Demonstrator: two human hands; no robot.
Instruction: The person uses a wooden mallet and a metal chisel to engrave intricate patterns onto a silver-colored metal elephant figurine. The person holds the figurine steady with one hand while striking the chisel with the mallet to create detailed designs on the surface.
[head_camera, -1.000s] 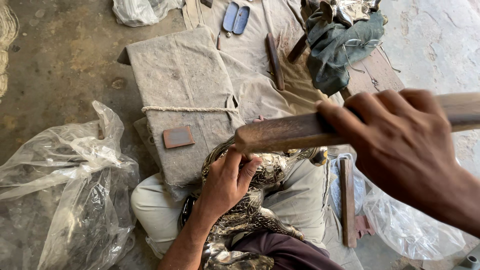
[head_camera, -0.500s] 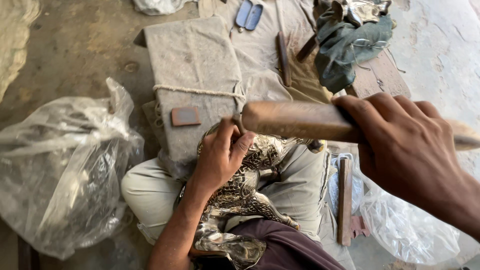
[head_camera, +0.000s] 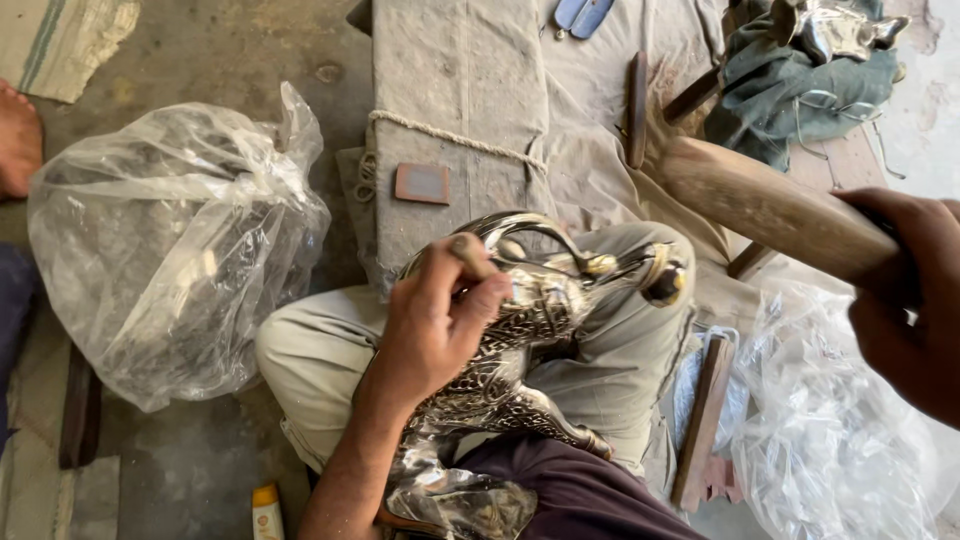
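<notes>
The right hand has lifted the wooden mallet up and away, so the ornate metal piece is now uncovered.

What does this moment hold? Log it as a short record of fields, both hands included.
setting: person seated on a dusty floor, grey cloth-wrapped block ahead, bound with rope
left hand: pinches a small tool against an ornate silver metal figure lying on the lap
right hand: grip closed round a thick wooden mallet, raised above the figure
on the block: small reddish-brown tile
left side: crumpled clear plastic bag
right side: second plastic bag, wooden stick
far right: green cloth
</notes>
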